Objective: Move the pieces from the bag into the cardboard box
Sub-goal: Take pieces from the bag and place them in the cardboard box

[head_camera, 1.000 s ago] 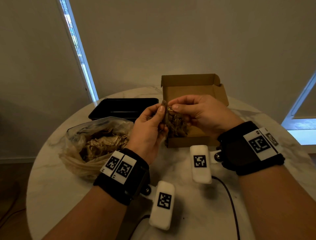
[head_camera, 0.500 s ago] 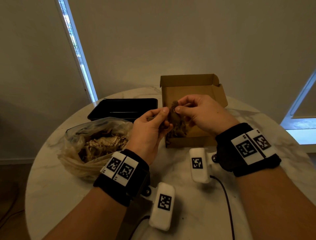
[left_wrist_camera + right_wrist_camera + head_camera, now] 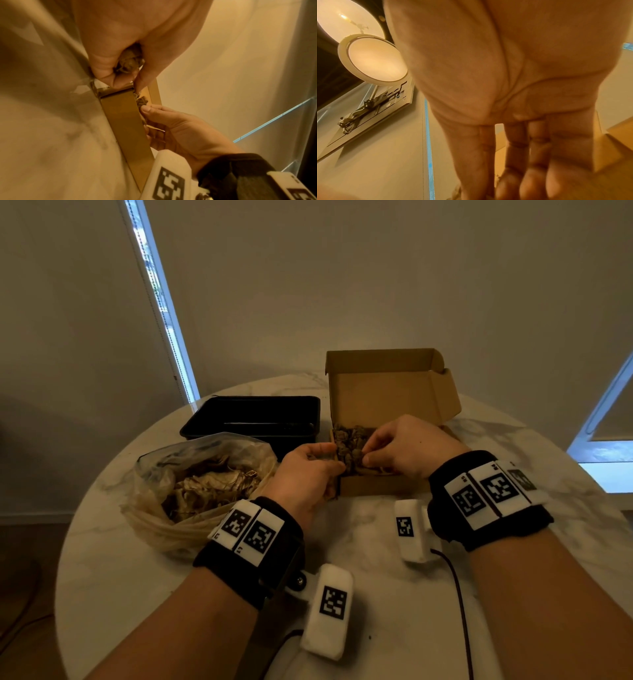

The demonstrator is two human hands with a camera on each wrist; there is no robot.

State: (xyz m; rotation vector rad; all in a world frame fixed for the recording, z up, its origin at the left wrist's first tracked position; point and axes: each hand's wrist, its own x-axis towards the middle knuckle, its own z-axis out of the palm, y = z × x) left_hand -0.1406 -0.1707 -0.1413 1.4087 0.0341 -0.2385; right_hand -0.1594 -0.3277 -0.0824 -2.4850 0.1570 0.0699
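**Both hands at the box**

Left wrist view alone shows the left hand (image 3: pixel 130 44) curled round brown pieces (image 3: pixel 128 63); the head view shows the right hand (image 3: pixel 404 450) pinching pieces (image 3: pixel 349 443) inside one cardboard box (image 3: pixel 394 385), beside one bag (image 3: pixel 202 484) on the surface (image 3: pixel 513 594).

The head camera is looking forward and down over the round white marble table (image 3: pixel 394 594) toward its far edge. The left wrist camera is sitting close under the left hand (image 3: pixel 130 44), facing the open brown cardboard box (image 3: pixel 123 121), which both views share. The right wrist camera is peering upward past the right hand (image 3: pixel 505 67).
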